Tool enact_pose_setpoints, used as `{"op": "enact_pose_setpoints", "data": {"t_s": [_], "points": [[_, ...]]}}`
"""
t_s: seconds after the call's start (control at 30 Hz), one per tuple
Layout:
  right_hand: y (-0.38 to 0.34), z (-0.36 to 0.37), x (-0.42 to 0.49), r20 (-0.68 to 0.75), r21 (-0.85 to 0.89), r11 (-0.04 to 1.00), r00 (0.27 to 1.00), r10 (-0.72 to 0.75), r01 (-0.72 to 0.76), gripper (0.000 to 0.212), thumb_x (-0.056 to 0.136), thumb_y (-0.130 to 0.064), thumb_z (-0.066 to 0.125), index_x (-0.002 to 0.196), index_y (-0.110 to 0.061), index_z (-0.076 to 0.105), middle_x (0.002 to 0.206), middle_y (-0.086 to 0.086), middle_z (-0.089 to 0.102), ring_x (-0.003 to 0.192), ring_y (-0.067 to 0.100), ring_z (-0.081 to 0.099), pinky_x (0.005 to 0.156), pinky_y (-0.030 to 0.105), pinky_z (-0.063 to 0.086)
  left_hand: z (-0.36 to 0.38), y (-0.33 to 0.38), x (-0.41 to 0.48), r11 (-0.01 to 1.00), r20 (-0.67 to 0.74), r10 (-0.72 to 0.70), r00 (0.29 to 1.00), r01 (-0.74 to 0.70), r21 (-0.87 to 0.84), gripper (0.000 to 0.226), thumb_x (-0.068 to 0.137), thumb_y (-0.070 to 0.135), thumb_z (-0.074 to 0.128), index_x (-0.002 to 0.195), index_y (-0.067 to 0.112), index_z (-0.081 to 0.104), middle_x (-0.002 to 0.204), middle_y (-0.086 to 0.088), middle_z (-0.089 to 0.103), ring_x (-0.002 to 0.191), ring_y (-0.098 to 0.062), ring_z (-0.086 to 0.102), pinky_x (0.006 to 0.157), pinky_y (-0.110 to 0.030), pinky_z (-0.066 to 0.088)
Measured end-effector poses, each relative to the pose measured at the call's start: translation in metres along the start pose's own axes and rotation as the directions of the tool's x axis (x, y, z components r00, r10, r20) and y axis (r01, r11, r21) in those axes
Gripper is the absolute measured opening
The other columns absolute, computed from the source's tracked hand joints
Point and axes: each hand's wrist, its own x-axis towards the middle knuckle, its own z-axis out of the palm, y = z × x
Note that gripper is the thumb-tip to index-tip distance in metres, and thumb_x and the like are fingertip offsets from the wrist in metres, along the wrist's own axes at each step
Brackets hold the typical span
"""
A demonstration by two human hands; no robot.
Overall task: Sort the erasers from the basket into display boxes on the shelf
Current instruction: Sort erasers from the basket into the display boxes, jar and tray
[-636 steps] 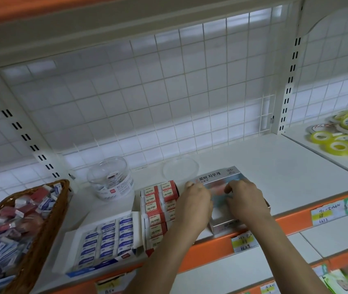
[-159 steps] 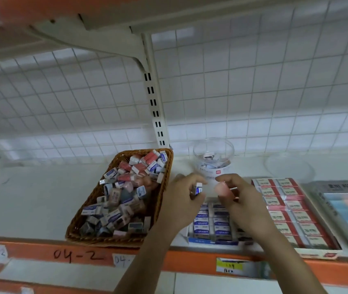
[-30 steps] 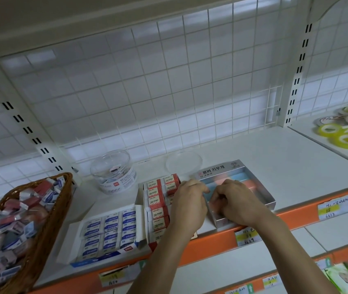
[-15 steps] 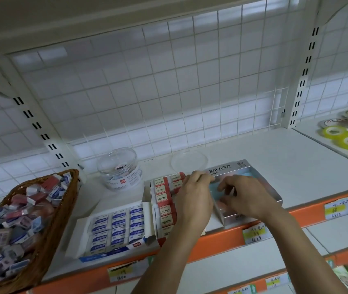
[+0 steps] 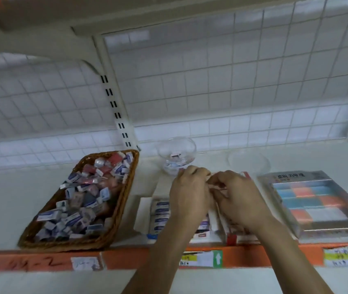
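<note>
The main risk here is a misfile. The wicker basket [image 5: 77, 200] holds a jumble of blue-sleeved and reddish erasers [image 5: 79, 198], and the frame is blurred, so a piece could easily go into the wrong display box. The three boxes sit close together along the shelf [image 5: 9, 209] front: the blue-label box [image 5: 160, 211], the red-label box [image 5: 238, 236] beside it, and the silver box [image 5: 310, 204] of pastel blocks to the right. A second risk is a dropped eraser. The hands work near the orange shelf lip [image 5: 41, 262], so anything fumbled may roll off the edge. The clear tub [image 5: 177, 158] stands just behind the knuckles and could be nudged (its lid [image 5: 249, 162] lies apart, so the contents are uncovered).

Both forearms reach up from the bottom of the view and converge over the middle boxes. The left hand [image 5: 190, 194] is curled, palm down, fingers bunched toward the right hand [image 5: 236, 200], whose fingers also bend inward so that the fingertips meet between them. They appear to be pinching something small together, but the object itself is hidden behind the fingers, so what is held cannot be told. The basket is still well filled, so much sorting remains.
</note>
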Motion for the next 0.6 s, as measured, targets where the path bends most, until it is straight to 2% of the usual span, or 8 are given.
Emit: {"op": "enact_pose_setpoints", "data": {"t_s": [0.13,0.27,0.37,0.47,0.53,0.6], "points": [[-0.045,0.034,0.017,0.034,0.055,0.995,0.996,-0.086,0.084,0.026,0.084,-0.015,0.063,0.109,-0.02,0.064,0.106,0.001,0.064,0.099,0.017,0.056,0.083,0.022,0.039,-0.036,-0.048,-0.011,0.995,-0.004,-0.07,0.998,0.07,0.071,0.032,0.085,0.007,0.057,0.114,0.017,0.066,0.112,-0.005,0.064,0.105,-0.025,0.057,0.091,-0.038,0.047],[-0.088,0.065,0.025,0.059,0.102,0.974,0.976,-0.208,0.201,0.029,0.084,-0.013,0.062,0.112,-0.018,0.063,0.11,0.003,0.062,0.104,0.018,0.054,0.085,0.02,0.035,-0.07,-0.093,-0.027,0.973,-0.004,-0.188,0.982,0.187,0.135,0.034,0.091,0.015,0.053,0.124,0.021,0.059,0.124,-0.001,0.057,0.117,-0.022,0.049,0.099,-0.034,0.042],[-0.121,0.085,0.031,0.114,0.073,0.954,0.948,-0.297,0.29,0.025,0.08,-0.006,0.06,0.104,-0.01,0.065,0.105,0.009,0.063,0.101,0.027,0.055,0.083,0.027,0.037,-0.095,-0.121,-0.04,0.949,-0.024,-0.247,0.969,0.247,0.195,0.032,0.095,0.021,0.048,0.125,0.024,0.056,0.126,0.002,0.053,0.118,-0.018,0.046,0.098,-0.03,0.041],[-0.15,0.099,0.036,0.132,0.113,0.935,0.928,-0.348,0.335,0.022,0.078,-0.005,0.057,0.099,-0.009,0.062,0.103,0.01,0.062,0.097,0.027,0.055,0.072,0.02,0.032,-0.116,-0.151,-0.052,0.93,-0.006,-0.28,0.96,0.272,0.249,0.032,0.095,0.026,0.044,0.126,0.025,0.055,0.126,0.003,0.056,0.118,-0.016,0.048,0.1,-0.03,0.041],[-0.166,0.108,0.037,0.184,0.182,0.922,0.91,-0.372,0.341,0.022,0.081,-0.011,0.058,0.103,-0.015,0.063,0.106,0.004,0.063,0.098,0.02,0.057,0.079,0.02,0.041,-0.13,-0.168,-0.06,0.917,0.029,-0.319,0.947,0.301,0.262,0.03,0.093,0.029,0.048,0.121,0.026,0.059,0.119,0.002,0.061,0.109,-0.018,0.054,0.091,-0.03,0.046],[-0.177,0.117,0.038,0.304,0.164,0.932,0.882,-0.36,0.324,0.021,0.084,-0.023,0.06,0.104,-0.019,0.063,0.106,0.001,0.065,0.097,0.018,0.06,0.085,0.03,0.049,-0.14,-0.182,-0.068,0.889,0.109,-0.382,0.918,0.333,0.315,0.03,0.091,0.029,0.051,0.119,0.022,0.061,0.115,-0.001,0.063,0.105,-0.019,0.055,0.086,-0.028,0.048]]}}
